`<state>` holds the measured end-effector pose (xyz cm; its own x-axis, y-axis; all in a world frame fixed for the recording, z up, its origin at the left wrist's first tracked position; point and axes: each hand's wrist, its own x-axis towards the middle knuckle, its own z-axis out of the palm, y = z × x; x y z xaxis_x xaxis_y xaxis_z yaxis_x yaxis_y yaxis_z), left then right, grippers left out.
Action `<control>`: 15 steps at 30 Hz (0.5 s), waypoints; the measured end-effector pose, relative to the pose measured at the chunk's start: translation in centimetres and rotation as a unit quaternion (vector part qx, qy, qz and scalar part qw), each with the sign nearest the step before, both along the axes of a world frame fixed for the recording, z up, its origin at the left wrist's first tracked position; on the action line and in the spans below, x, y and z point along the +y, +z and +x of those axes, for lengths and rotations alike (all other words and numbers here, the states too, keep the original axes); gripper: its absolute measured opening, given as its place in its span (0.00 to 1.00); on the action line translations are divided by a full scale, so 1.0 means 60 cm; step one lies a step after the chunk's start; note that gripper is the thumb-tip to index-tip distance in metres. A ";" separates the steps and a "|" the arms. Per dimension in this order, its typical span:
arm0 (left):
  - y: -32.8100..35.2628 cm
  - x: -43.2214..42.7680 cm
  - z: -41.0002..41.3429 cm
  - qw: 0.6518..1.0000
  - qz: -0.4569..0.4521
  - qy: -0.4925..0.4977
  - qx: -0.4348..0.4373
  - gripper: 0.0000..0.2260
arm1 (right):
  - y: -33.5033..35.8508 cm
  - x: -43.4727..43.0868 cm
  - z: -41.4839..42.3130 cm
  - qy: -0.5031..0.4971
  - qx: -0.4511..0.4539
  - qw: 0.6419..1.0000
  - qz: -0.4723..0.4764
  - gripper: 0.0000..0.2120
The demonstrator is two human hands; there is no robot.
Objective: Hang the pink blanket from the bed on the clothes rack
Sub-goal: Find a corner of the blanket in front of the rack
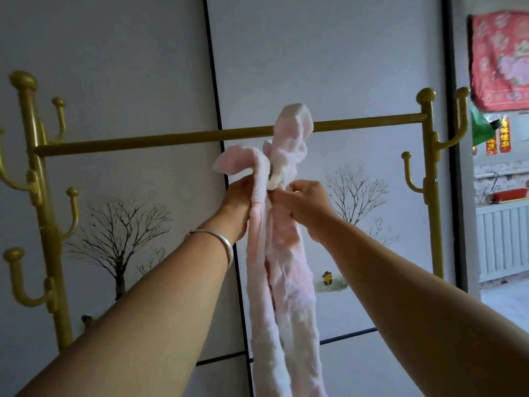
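The pink blanket is bunched into a long fluffy strand that drapes over the gold horizontal bar of the clothes rack and hangs down past the bottom of the view. My left hand grips a fold of it just below the bar, with one loose end flopping out to the left. My right hand pinches the strand from the right at the same height. Both hands are close together, a little below the bar.
The rack has gold posts with curved hooks at the left and right. Behind it stand white sliding panels painted with bare trees. An open doorway at the right shows a red patterned cloth.
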<state>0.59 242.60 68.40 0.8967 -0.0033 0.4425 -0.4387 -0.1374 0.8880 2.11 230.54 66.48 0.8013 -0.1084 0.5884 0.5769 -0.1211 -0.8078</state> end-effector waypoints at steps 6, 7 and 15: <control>0.017 0.050 -0.025 0.985 -0.038 -0.165 -0.030 0.37 | 0.032 0.025 -0.010 -0.076 -0.043 0.996 -0.024 0.12; 0.021 0.057 -0.026 0.982 -0.019 -0.182 -0.049 0.38 | 0.038 0.028 -0.014 -0.095 -0.053 0.993 -0.043 0.12; 0.085 0.083 -0.037 0.980 0.148 0.053 -0.123 0.18 | 0.074 0.044 -0.039 -0.183 -0.135 0.963 -0.144 0.14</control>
